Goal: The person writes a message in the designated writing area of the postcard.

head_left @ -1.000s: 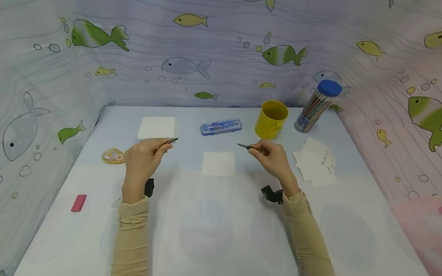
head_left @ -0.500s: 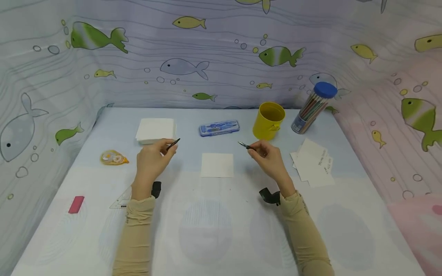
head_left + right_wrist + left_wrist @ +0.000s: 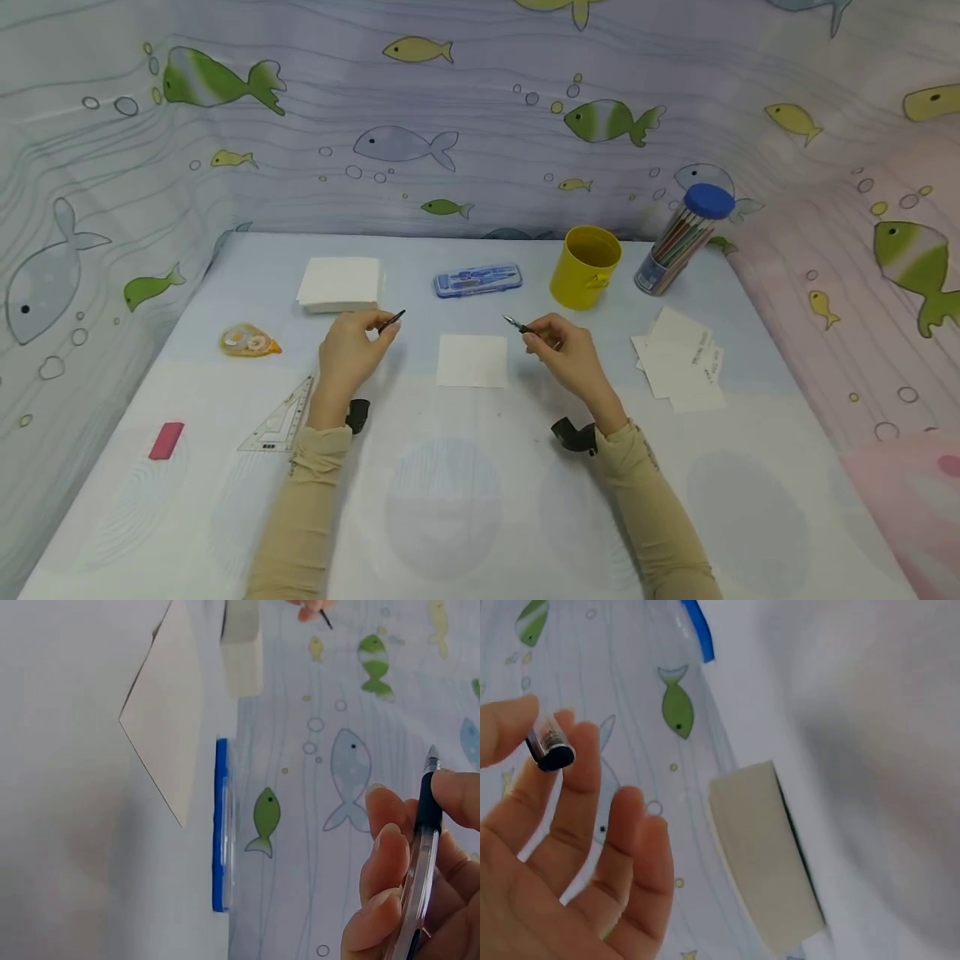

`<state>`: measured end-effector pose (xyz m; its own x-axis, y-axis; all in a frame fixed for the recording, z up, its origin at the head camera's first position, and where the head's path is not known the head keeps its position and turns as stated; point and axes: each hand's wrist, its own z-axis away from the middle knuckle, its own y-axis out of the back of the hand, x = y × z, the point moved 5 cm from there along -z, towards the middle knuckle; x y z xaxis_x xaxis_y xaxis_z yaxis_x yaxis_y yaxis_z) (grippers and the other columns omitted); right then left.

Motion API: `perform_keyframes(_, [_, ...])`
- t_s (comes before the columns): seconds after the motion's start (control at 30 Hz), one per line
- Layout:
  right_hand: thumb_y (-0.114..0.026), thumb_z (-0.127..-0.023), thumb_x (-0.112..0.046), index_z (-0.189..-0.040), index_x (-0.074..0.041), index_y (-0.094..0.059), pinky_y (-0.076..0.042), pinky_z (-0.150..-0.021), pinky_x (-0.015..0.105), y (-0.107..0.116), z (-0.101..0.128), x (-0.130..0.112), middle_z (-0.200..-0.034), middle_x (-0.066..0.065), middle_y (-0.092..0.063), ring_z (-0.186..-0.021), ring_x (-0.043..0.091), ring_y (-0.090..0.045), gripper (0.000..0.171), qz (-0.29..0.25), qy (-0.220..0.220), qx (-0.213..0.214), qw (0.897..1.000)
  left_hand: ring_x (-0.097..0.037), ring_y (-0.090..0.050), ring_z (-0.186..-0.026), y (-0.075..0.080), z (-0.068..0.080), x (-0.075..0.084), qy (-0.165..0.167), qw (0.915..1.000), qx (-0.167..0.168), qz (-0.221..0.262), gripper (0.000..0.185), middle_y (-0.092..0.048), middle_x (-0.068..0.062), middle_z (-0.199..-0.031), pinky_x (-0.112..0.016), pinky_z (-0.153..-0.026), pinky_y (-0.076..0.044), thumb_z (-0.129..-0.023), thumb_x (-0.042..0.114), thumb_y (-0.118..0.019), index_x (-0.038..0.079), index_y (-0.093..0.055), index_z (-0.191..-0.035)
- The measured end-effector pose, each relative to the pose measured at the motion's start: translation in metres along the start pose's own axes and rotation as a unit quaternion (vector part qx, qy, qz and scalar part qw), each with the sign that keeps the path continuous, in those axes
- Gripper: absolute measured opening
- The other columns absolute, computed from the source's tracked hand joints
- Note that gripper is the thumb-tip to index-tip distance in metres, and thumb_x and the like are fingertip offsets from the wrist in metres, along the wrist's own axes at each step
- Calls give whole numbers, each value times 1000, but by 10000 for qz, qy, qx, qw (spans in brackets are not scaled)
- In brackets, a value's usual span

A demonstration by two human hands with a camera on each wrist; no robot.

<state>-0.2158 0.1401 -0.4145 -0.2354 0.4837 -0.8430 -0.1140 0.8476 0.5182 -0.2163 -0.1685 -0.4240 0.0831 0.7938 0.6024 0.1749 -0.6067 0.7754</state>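
Clear plastic formed the barrel of the pen (image 3: 417, 881), which the right hand (image 3: 564, 350) pinched near its dark grip, raised above the table (image 3: 480, 500) just right of the white paper square (image 3: 472, 360). Its long axis ran from the palm up and leftward, tip toward the left hand (image 3: 349, 352), whose thumb and fingertips pinched the dark pen cap (image 3: 550, 752), pointing back at it. Both pieces looked light, stiff and smooth, best held mid-barrel.

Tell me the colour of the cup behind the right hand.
The cup is yellow; the head view shows it best.
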Motion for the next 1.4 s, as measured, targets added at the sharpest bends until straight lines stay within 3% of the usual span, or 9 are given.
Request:
perform_keyframes(0.13, [-64, -94, -14, -107, -2, -66, -44, -56, 19, -6, -5, 11, -88, 16, -72, -66, 19, -58, 18, -94, -19, -98, 9999, -34, -63, -98, -3, -2, -4, 350, 9994, 26, -27, 29, -72, -12, -104, -39, -61, -49, -94, 30, -63, 10, -72, -112])
perform_keyframes(0.27, [-66, -93, -19, -105, -6, -67, -44, -56, 20, -9, -4, 13, -86, 13, -72, -63, 14, -56, 18, -162, 58, -134, 9998, -31, -66, -83, -5, -1, -11, 737, 9970, -86, -212, 31, -73, -13, -104, -30, -52, -43, -95, 32, -60, 11, -71, -114])
perform_keyframes(0.47, [-66, -93, -20, -102, -8, -67, -44, -55, 20, -13, -4, 15, -83, 9, -72, -63, 15, -57, 15, -166, 85, -143, 9997, -25, -63, -68, -13, 1, -17, 965, 9944, -121, -408, 30, -73, -11, -98, -27, -48, -39, -95, 32, -60, 11, -71, -112])
perform_keyframes(0.7, [-67, -92, -19, -98, -8, -68, -43, -56, 21, -20, -4, 19, -83, 7, -72, -67, 16, -57, 13, -32, 107, -83, 9999, -26, -66, -70, -19, 2, -24, 1287, 9895, -298, -583, 33, -73, -11, -97, -31, -50, -44, -95, 34, -58, 9, -71, -112])
perform_keyframes(0.93, [-66, -92, -20, -96, -9, -69, -41, -58, 21, -28, -3, 26, -82, 7, -73, -70, 17, -55, 12, -69, -17, -159, 9998, -37, -69, -79, -19, 5, -30, 1668, 9798, -692, -859, 34, -73, -18, -99, -42, -55, -49, -95, 35, -57, 8, -71, -110])
perform_keyframes(1.13, [-66, -92, -18, -99, -7, -67, -41, -55, 20, -32, -3, 29, -82, 7, -73, -69, 15, -55, 13, -23, -6, -202, 9998, -41, -68, -85, -20, 5, -27, 1655, 9752, -962, -1110, 35, -72, -21, -103, -47, -62, -51, -95, 34, -57, 7, -68, -114])
perform_keyframes(1.4, [-65, -93, -18, -124, -16, -62, -43, -52, 22, -34, -3, 28, -85, 7, -70, -62, 13, -56, 31, 67, 159, -372, 9992, -40, -69, -85, -22, 4, -20, 1591, 9750, -932, -1236, 35, -72, -22, -101, -49, -65, -53, -96, 32, -56, 3, -67, -112])
